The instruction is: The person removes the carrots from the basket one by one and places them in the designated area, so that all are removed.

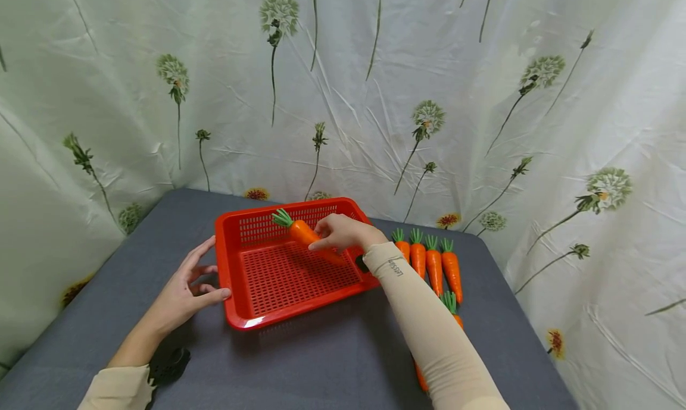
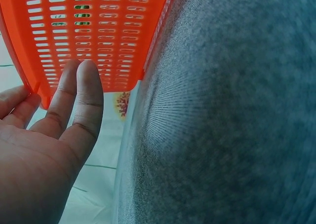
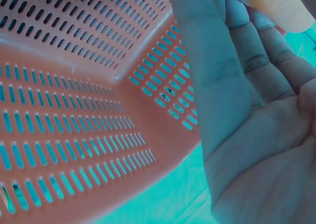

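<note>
A red plastic basket (image 1: 300, 306) with slotted walls rests on the grey cloth. Over its inside, my right hand (image 1: 343, 231) grips an orange carrot (image 1: 303, 234) by its body, the green top pointing to the far left. My left hand (image 1: 184, 288) is at the basket's left end, thumb at the front left corner of the rim. In the left wrist view its extended fingers (image 2: 90, 88) lie by the slotted end wall. The right wrist view shows the basket's inner walls (image 3: 64, 130) beside my right palm (image 3: 266, 150).
Right of the basket several carrots (image 1: 434, 267) lie side by side in a row, tops away from me. Another carrot (image 1: 450, 303) lies nearer, partly behind my right sleeve, and an orange tip (image 1: 421, 377) shows lower down. A flower-printed curtain (image 1: 343, 100) hangs behind the table.
</note>
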`<state>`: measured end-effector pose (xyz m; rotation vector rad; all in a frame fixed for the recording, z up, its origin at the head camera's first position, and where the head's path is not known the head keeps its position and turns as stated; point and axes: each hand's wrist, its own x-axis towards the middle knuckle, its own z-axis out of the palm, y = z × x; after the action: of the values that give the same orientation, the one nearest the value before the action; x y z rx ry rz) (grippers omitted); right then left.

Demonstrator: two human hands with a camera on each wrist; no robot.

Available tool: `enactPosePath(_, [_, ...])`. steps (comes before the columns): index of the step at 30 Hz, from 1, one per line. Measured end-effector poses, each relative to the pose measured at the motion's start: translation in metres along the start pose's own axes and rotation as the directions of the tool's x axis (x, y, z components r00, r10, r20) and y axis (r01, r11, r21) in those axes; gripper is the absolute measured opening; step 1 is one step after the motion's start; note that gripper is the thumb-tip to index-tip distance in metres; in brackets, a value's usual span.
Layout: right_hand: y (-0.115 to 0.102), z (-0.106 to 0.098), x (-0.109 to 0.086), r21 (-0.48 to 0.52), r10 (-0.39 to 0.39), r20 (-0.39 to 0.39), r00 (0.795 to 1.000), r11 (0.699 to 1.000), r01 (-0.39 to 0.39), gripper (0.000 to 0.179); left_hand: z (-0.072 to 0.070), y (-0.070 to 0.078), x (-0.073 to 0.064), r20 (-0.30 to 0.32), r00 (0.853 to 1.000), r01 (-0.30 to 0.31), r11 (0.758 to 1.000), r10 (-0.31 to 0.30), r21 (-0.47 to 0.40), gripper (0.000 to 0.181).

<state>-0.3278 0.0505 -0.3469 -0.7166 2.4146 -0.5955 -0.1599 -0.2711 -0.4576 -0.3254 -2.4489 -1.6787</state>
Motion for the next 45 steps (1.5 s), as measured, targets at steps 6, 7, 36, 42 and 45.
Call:
enactPosePath(6, [0.0, -0.005, -0.008, -0.004, -0.017, -0.023, 1.0, 1.0, 0.017, 0.039, 0.0, 0.0, 0.0, 0.003, 1.0, 0.005, 1.0, -0.005, 0.002, 0.099])
enactPosePath(7, [0.001, -0.006, -0.009, -0.003, -0.022, -0.028, 0.999, 1.0, 0.022, 0.038, 0.0, 0.0, 0.0, 0.005, 1.0, 0.006, 1.0, -0.006, 0.0, 0.099])
enactPosePath(36, [0.02, -0.021, -0.039, 0.132, -0.014, -0.116, 0.993, 0.991, 0.029, 0.038, 0.001, 0.0, 0.0, 0.007, 1.0, 0.01, 1.0, -0.01, -0.005, 0.1])
enactPosePath(42, [0.025, -0.025, -0.045, 0.159, -0.011, -0.139, 0.99, 0.987, 0.033, 0.039, 0.0, 0.0, 0.0, 0.0, 1.0, 0.001, 1.0, -0.001, 0.004, 0.099])
enactPosePath(45, [0.026, -0.026, -0.053, 0.159, -0.006, -0.155, 0.988, 0.987, 0.031, 0.04, 0.0, 0.001, 0.0, 0.003, 1.0, 0.0, 1.0, 0.0, 0.004, 0.099])
